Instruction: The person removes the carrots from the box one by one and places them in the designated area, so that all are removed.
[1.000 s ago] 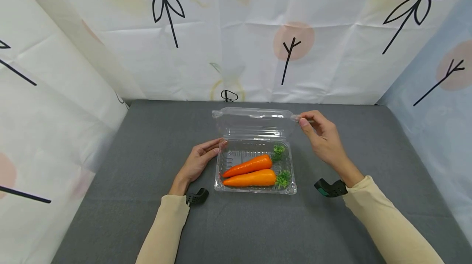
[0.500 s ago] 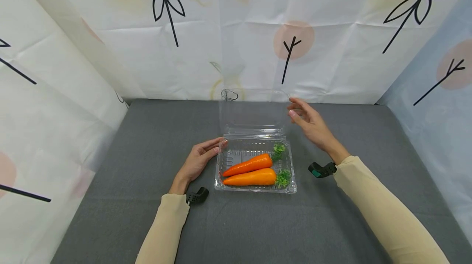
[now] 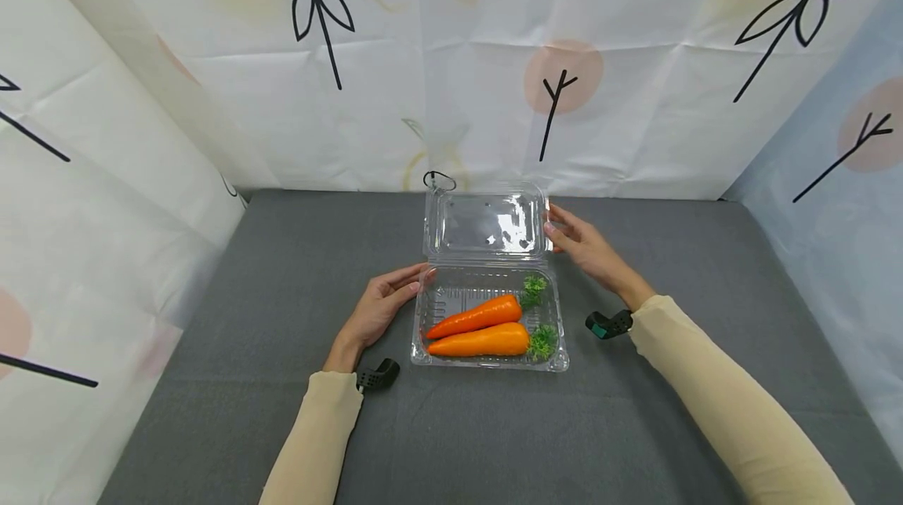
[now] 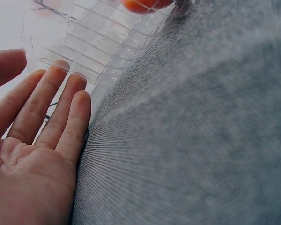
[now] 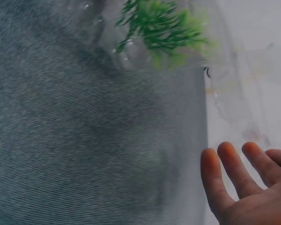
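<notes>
A clear plastic clamshell box (image 3: 487, 362) lies on the table with its hinged lid (image 3: 466, 227) raised and leaning back. Inside its base are two orange carrots with green tops, a rear carrot (image 3: 487, 313) and a front carrot (image 3: 480, 342). My left hand (image 3: 384, 301) rests at the box's left rear corner, its straight fingertips touching the plastic in the left wrist view. Beside the lid's right edge is my right hand (image 3: 585, 250), fingers extended. The right wrist view shows these fingers (image 5: 234, 164) straight, close to the lid; contact is hard to tell.
A grey cloth (image 3: 487, 434) covers the table. Behind it hangs a white patterned curtain (image 3: 480, 97), with more fabric at both sides. Each wrist wears a black band, one left band (image 3: 378, 376) and one right band (image 3: 608, 325).
The lid has swung up and backward on its hinge. My right hand let go of the lid's corner and moved left along with it. The left hand and carrots stayed put.
</notes>
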Motion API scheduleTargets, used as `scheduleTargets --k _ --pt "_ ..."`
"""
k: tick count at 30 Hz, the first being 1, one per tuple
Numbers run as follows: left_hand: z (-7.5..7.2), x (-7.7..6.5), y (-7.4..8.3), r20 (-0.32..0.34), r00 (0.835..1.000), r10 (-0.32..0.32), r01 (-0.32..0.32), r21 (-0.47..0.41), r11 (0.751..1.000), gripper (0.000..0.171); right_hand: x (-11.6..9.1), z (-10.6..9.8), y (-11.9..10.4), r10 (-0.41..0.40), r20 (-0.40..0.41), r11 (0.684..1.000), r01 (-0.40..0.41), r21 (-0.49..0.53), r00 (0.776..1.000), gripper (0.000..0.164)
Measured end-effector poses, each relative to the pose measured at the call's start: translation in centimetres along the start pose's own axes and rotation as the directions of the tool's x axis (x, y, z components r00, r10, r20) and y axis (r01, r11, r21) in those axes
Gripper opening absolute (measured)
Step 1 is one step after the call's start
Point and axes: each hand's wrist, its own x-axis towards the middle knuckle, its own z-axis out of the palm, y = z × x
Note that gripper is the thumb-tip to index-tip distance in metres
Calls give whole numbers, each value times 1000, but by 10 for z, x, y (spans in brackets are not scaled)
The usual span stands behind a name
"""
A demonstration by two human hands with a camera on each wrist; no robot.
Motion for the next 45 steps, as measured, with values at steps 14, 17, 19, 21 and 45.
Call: scheduleTargets --k 14,17,19,21,45 --pt "-1 0 -1 -1 1000 5 -5 7 1000 46 -6 2 14 109 139 992 -98 -82 984 69" --pt "-1 0 -1 0 1000 1 -1 0 1000 46 -7 2 14 122 121 988 -109 -114 985 69" --pt "0 0 0 -1 1000 -1 1 -1 1000 46 -9 2 12 127 89 983 -113 -147 988 70" --pt "0 0 1 1 1000 0 0 2 1000 46 -12 3 8 122 37 974 -113 -197 992 70" --pt "-1 0 -1 -2 1000 -13 13 -15 1000 47 -78 80 -24 -364 130 905 383 -187 922 31"
